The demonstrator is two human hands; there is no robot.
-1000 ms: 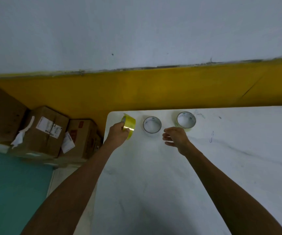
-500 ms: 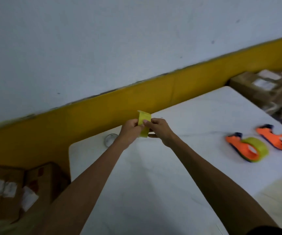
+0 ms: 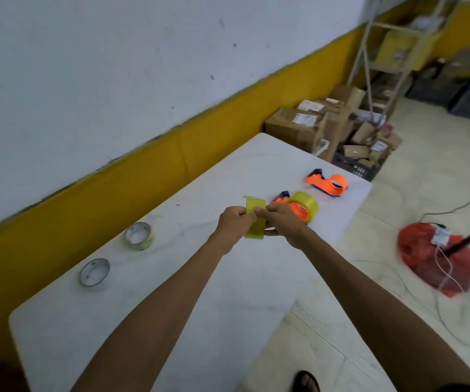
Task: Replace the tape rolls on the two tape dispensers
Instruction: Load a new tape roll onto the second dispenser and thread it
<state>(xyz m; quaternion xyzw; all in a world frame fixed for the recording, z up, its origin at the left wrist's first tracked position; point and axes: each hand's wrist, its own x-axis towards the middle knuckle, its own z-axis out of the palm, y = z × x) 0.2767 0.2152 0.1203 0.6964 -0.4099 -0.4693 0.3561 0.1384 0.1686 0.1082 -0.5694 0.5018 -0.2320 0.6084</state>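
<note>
A yellow tape roll (image 3: 255,219) is held upright above the white table (image 3: 222,292), gripped from the left by my left hand (image 3: 235,224) and from the right by my right hand (image 3: 283,224). Just beyond my right hand lies an orange tape dispenser (image 3: 299,212) carrying a full yellow roll (image 3: 307,204). A second orange dispenser (image 3: 328,185) lies farther right near the table's edge, its hub showing no roll. Two nearly spent rolls, one yellowish (image 3: 138,236) and one clear (image 3: 94,272), lie flat at the left.
A white and yellow wall runs along the table's far side. Cardboard boxes (image 3: 301,124) and a metal shelf (image 3: 383,60) stand beyond the table's right end. A red bag (image 3: 437,261) with cables lies on the tiled floor. My sandalled foot (image 3: 306,381) shows below.
My view has swung right, from the table's left end to the dispensers. My left hand lifted the yellow roll off the table and my right hand joined it on the roll.
</note>
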